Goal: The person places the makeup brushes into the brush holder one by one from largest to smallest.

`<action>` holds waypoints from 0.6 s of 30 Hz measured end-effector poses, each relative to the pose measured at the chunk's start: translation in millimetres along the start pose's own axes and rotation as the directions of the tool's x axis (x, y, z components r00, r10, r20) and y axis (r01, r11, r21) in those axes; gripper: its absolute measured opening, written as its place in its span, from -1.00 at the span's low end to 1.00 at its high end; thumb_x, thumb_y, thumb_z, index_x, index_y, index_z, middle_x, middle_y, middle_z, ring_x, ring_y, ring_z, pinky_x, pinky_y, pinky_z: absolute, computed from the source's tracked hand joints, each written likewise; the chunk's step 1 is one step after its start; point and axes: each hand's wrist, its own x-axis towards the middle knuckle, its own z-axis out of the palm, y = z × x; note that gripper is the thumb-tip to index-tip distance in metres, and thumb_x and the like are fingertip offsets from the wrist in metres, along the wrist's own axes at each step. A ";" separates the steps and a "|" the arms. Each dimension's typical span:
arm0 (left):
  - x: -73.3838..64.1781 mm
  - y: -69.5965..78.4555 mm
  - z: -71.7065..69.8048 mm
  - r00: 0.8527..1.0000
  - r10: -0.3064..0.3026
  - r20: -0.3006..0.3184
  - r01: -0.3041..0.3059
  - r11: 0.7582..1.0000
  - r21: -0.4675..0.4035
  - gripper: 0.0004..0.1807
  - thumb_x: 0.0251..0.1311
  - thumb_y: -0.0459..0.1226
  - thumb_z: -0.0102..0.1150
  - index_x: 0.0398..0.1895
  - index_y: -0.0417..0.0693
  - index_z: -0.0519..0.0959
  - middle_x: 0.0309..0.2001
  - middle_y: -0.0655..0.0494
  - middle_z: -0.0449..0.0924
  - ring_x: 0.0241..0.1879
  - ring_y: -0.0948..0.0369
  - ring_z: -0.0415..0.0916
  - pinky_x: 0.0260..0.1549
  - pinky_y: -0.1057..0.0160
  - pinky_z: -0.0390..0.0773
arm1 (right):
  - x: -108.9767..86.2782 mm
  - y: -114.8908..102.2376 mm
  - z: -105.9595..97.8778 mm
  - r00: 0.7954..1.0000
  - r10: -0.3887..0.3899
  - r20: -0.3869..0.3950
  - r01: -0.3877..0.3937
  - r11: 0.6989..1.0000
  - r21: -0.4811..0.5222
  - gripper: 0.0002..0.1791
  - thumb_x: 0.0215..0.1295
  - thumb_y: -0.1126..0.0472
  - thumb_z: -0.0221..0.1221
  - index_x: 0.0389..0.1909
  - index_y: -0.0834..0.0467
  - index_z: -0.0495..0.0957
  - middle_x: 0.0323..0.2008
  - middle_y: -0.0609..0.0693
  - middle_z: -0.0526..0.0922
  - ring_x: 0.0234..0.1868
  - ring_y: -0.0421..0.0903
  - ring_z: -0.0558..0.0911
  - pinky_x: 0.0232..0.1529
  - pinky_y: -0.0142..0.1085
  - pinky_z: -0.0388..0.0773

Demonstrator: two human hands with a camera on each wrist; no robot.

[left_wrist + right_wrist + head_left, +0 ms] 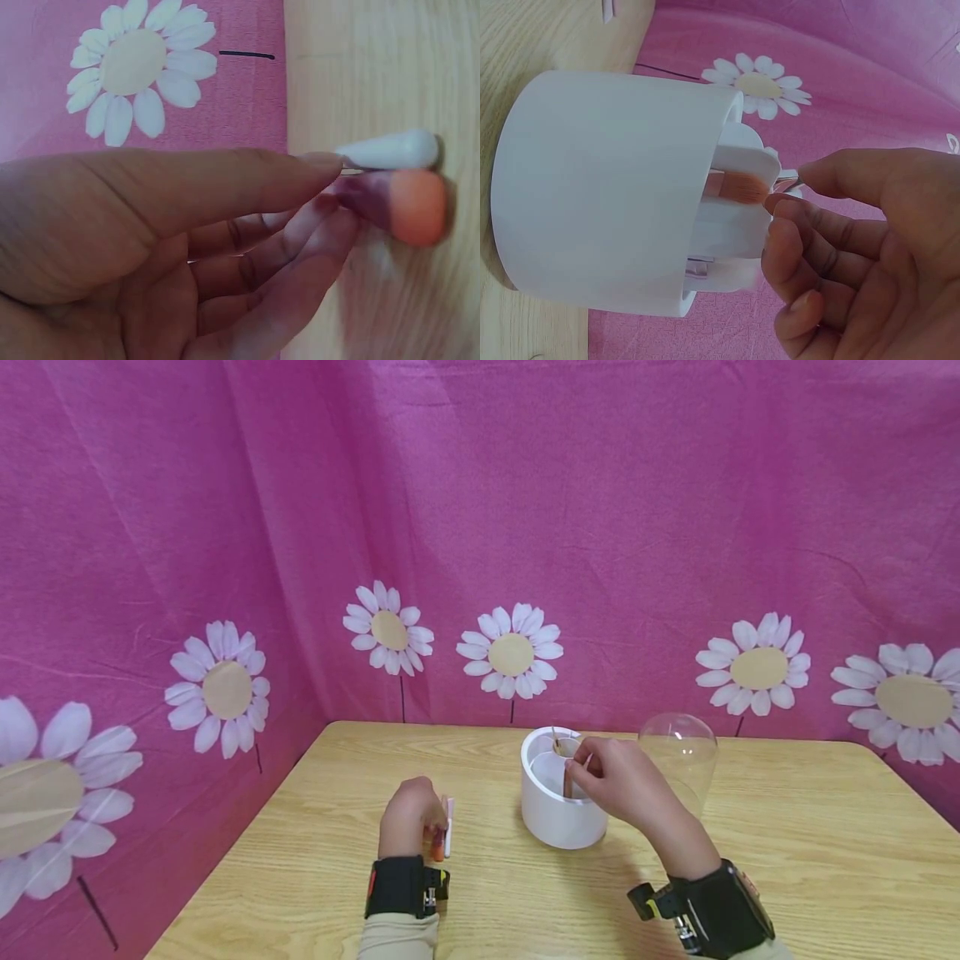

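At the left of the table my left hand (411,810) has its thumb and fingers round a short tube (416,206), dark red with an orange end. A slim white stick (397,150) lies right beside it, at the thumb tip. My right hand (626,777) hovers at the mouth of a round white holder (562,822), fingers bent. Its fingertips are right at the tip of a brush (742,187) with orange-brown bristles, standing bristles up inside. A silvery piece (786,180) shows between thumb and forefinger; I cannot tell whether they grip anything.
A clear dome (678,747) stands behind my right forearm, close to the holder. Inside the holder are white dividers (731,232), and a thin golden stick (557,741) pokes up at the back. A pink cloth (615,527) with daisies borders the wooden table (315,827).
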 end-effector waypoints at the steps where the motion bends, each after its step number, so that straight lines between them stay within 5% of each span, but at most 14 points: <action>1: 0.6 -0.5 0.5 1.000 -0.002 -0.002 0.002 1.000 0.000 -0.91 0.08 -0.53 0.34 -0.42 -0.36 0.59 -0.55 -0.03 0.48 -0.57 0.16 0.41 -0.58 0.32 0.36 | 0.0 -0.1 0.0 1.000 0.000 0.001 0.000 1.000 0.001 -0.86 0.32 0.23 0.25 -0.44 0.15 0.59 -0.68 -0.11 0.41 -0.61 -0.19 0.37 -0.59 -0.33 0.28; 6: 4.2 -3.1 2.4 1.000 -0.024 0.000 0.024 1.000 0.003 -0.82 0.03 -0.52 0.36 -0.30 -0.42 0.58 -0.56 -0.03 0.45 -0.59 0.18 0.36 -0.60 0.33 0.33 | 0.3 -0.6 -0.5 1.000 0.002 0.003 -0.002 1.000 0.002 -0.86 0.32 0.24 0.26 -0.44 0.15 0.59 -0.68 -0.10 0.41 -0.61 -0.19 0.38 -0.59 -0.33 0.29; 13: 8.3 -6.9 4.9 0.998 -0.043 0.047 0.046 0.997 -0.066 -0.46 0.02 -0.59 0.27 0.14 -0.59 0.43 -0.62 -0.13 0.67 -0.81 0.29 0.25 -0.74 0.42 0.21 | 0.5 -0.4 -0.1 1.000 0.007 0.007 -0.007 1.000 -0.007 -0.86 0.33 0.23 0.25 -0.43 0.16 0.60 -0.67 -0.09 0.42 -0.60 -0.18 0.38 -0.57 -0.32 0.30; 18: 9.4 -8.0 5.3 1.000 -0.016 0.012 0.016 1.000 -0.003 -0.71 0.02 -0.53 0.33 -0.15 -0.47 0.58 -0.66 -0.03 0.61 -0.73 0.25 0.33 -0.66 0.37 0.29 | 0.5 0.0 0.4 1.000 0.014 0.015 -0.014 1.000 0.000 -0.86 0.34 0.23 0.25 -0.42 0.16 0.60 -0.66 -0.09 0.43 -0.59 -0.18 0.38 -0.57 -0.32 0.31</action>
